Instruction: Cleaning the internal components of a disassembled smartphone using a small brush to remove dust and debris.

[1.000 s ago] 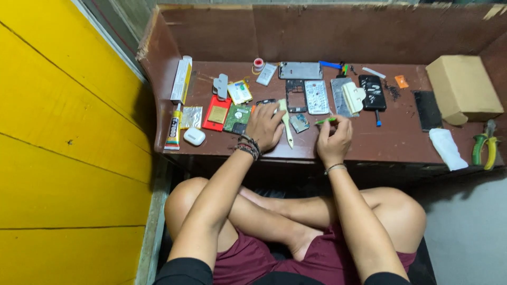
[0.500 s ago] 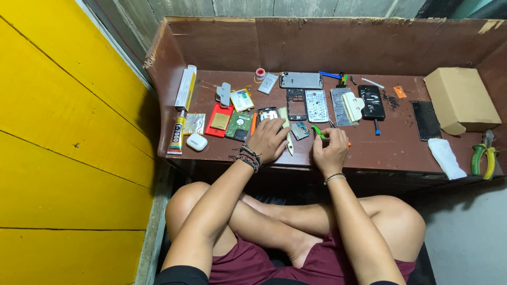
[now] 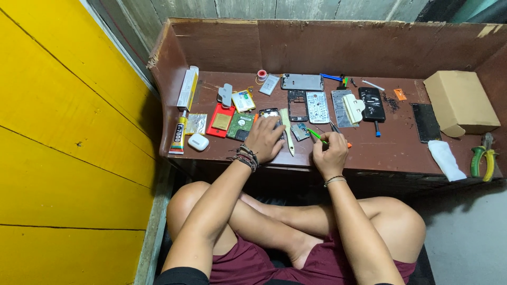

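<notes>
My left hand (image 3: 265,139) lies palm down on the brown bench, covering the lower part of a small dark phone part (image 3: 269,113). A cream brush-like tool (image 3: 287,130) lies just to its right. My right hand (image 3: 329,153) is closed around a thin green-handled tool (image 3: 316,134) whose tip points up-left toward a small circuit board (image 3: 300,131). A black phone frame (image 3: 297,105) and a white keypad panel (image 3: 317,106) lie just beyond.
Glue tube (image 3: 179,136), white earbud case (image 3: 198,142), red phone shell (image 3: 221,120) and green board (image 3: 241,125) sit left. Black phone (image 3: 372,103), dark screen (image 3: 425,122), cardboard box (image 3: 460,102), white cloth (image 3: 446,160), green pliers (image 3: 483,157) lie right. Raised wooden walls (image 3: 317,47) enclose the bench.
The view has shifted so the bench sits lower in frame. Both hands stay at the same spot near the circuit board; the right hand's green tool has tilted slightly.
</notes>
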